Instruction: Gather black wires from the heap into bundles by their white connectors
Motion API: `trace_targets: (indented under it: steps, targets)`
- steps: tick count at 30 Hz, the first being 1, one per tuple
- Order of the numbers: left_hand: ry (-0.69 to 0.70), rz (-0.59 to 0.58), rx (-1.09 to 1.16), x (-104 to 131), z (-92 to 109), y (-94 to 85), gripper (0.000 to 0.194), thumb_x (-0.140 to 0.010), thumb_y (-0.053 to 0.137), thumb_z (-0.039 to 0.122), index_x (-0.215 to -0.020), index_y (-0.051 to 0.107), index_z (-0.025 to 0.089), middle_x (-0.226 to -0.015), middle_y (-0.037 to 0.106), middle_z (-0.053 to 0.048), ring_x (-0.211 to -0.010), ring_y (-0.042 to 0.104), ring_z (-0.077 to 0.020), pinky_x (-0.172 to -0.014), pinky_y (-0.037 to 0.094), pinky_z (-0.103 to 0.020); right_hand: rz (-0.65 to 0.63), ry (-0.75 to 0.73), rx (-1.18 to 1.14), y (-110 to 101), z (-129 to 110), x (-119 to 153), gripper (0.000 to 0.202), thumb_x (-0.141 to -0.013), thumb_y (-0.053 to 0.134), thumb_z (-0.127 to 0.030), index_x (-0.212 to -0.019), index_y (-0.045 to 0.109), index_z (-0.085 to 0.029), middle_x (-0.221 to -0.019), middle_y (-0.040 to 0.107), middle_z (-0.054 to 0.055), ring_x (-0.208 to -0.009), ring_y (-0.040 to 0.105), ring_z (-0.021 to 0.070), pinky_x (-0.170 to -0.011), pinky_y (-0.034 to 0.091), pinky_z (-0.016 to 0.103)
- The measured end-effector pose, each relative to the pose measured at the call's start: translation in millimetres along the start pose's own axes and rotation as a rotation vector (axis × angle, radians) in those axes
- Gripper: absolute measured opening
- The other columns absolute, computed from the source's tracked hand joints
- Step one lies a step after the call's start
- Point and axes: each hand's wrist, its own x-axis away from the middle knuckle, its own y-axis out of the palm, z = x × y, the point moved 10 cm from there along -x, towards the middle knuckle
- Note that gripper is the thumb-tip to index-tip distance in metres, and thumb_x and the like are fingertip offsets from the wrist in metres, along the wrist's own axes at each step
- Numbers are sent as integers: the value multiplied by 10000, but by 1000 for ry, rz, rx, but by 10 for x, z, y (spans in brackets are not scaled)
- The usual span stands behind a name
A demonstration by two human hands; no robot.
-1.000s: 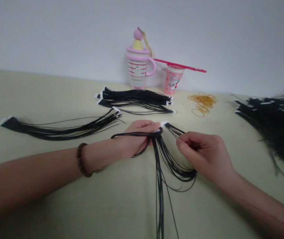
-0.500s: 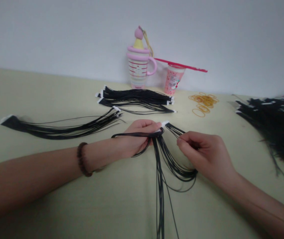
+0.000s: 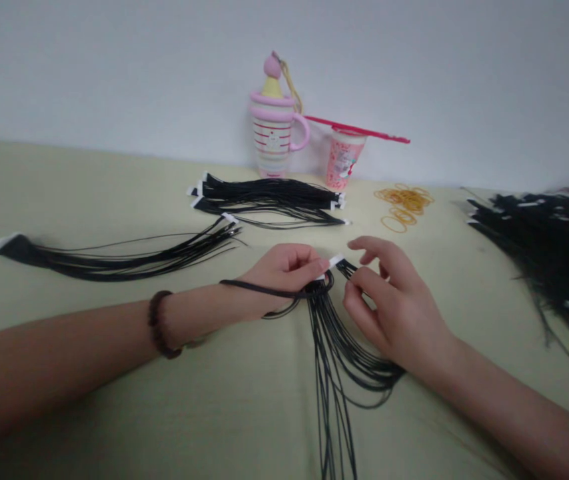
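Observation:
My left hand (image 3: pixel 288 272) is closed on a bundle of thin black wires (image 3: pixel 322 333) near a white connector (image 3: pixel 335 261), thumb on top. One strand of the bundle loops back over my left wrist. The other wires hang down toward the front edge of the view. My right hand (image 3: pixel 389 293) pinches the black wires beside the white connector between thumb and index finger, its other fingers raised. Part of the bundle curves in a loop below that hand. How many wires the pinch holds I cannot tell.
To the left lies another wire bundle (image 3: pixel 114 261) with white ends. Stacked wire bundles (image 3: pixel 274 193) lie farther back, before a striped mug (image 3: pixel 271 140) and a pink cup (image 3: pixel 343 160). Yellow rubber bands (image 3: pixel 404 200) lie at right, near a large black wire pile (image 3: pixel 554 247).
My right hand has shifted slightly left, closer to the white connector, and its outer fingers have lifted and spread. The hanging wires have fanned apart. My left hand keeps its hold.

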Motion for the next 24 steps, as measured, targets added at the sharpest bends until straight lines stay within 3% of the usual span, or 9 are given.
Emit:
trace_targets:
  steps: [3,10,17,20,24]
  targets:
    - [-2,-25,-38,6,11,25,281,-798,518,369,-646,507,133,-562,394,50,-518,325,-55,-475,247,-191,-11,-48,-122,43,-43,11,141,-819,466,-137,-699,539,-138,-1130,568,168,-1025,556,245,-840,475,384]
    - [-14,-16,12,22,2,24,269,-756,564,372,-615,513,149,-531,392,44,-489,322,-62,-454,228,-195,13,-20,-225,62,-32,31,121,-830,449,-119,-743,531,-136,-1037,587,159,-982,582,192,-855,489,306]
    - [-30,21,233,-22,-103,-26,246,-744,599,357,-657,552,132,-576,432,35,-513,348,-56,-475,250,-182,-16,26,-240,34,90,-14,100,-802,493,-145,-723,552,-166,-1092,578,135,-1010,573,200,-854,476,339]
    - [-68,42,429,-100,-178,-128,210,-715,638,304,-695,552,114,-618,483,21,-536,407,-57,-511,304,-184,30,64,-240,-12,201,-9,67,-766,536,-149,-709,567,-169,-1086,580,122,-998,573,197,-828,473,327]
    - [-56,183,489,-212,-236,-454,143,-694,647,217,-726,578,96,-694,557,-19,-600,472,-77,-566,360,-198,71,102,-256,-83,417,-41,32,-679,585,-133,-691,575,-161,-1065,583,122,-1005,565,214,-887,437,362]
